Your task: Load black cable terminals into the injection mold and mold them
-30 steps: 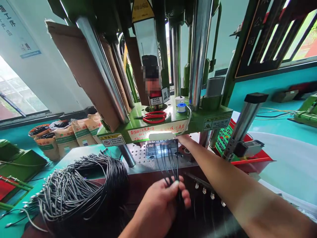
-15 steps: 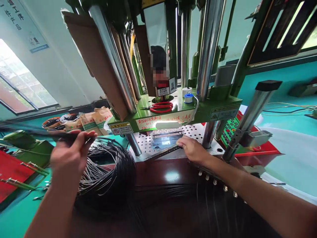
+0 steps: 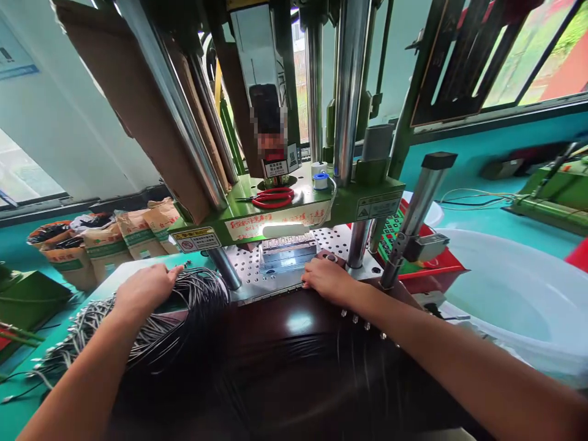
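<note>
- Paper sacks point(image 3: 124, 236) stand in a row at the far left, behind the counter point(image 3: 27, 398).
- A thick bundle of black wires point(image 3: 184, 312) lies on the counter left of the machine, its metal-tipped ends fanning out toward the left edge.
- The left hand point(image 3: 144, 288) rests palm down on top of this bundle, at its rear end; the grip is loosely spread over the wires, with none visibly pinched.
- Red scissors point(image 3: 272, 197) lie on the machine's green shelf point(image 3: 367, 205), with a small spool point(image 3: 320, 180) to their right.
- Below the shelf, a metal mould block point(image 3: 288, 254) sits on a perforated plate point(image 3: 248, 269).
- The right hand point(image 3: 327, 280) lies flat at the plate's front edge, just right of the mould; its fingers are relaxed and hold nothing.
- A large white tub point(image 3: 514, 294) stands at the far right.
</note>
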`<state>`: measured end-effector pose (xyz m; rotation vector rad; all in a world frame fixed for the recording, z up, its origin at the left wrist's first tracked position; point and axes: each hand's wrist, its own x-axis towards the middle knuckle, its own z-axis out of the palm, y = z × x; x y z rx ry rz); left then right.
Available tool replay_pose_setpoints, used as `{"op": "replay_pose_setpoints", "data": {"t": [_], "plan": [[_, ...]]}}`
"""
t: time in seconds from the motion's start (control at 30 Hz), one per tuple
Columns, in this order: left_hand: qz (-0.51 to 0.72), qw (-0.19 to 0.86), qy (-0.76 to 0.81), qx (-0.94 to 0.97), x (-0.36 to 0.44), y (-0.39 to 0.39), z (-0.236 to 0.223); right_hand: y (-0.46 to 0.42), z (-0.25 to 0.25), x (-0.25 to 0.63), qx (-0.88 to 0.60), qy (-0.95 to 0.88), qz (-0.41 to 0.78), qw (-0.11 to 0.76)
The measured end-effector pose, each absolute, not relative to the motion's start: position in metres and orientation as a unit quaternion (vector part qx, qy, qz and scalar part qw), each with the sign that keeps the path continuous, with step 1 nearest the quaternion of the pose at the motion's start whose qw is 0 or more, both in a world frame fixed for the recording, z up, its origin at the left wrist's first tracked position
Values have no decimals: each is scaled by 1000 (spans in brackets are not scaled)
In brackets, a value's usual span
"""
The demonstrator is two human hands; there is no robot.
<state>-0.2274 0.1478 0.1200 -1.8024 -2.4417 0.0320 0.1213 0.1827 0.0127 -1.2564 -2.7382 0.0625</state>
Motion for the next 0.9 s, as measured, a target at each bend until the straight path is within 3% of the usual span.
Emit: {"op": "replay_pose_setpoints", "data": {"t": [0.17, 0.3, 0.43, 0.57, 0.63, 0.77, 0.83, 0.9], "plan": [[-94, -128, -481, -862, -115, 119, 100, 122, 20, 192, -510, -833, 59, 206], [-73, -96, -350, -929, -30, 137, 41, 56, 3, 264, -584, -780, 111, 196], [-53, -38, -356, -932, 7, 157, 9, 21, -16, 291, -629, -739, 151, 191], [-95, -68, -386, -915, -5, 153, 10, 27, -9, 283, -630, -727, 175, 210], [-162, -165, -417, -879, -26, 147, 15, 44, 3, 272, -622, -725, 178, 237], [-327, -479, -492, -649, -73, 147, 27, 100, 20, 230, -584, -719, 193, 323], [-416, -523, -515, -537, -86, 159, 32, 138, 20, 203, -574, -699, 203, 375], [-477, -499, -539, -483, -89, 179, 33, 178, 15, 177, -578, -677, 204, 408]]}}
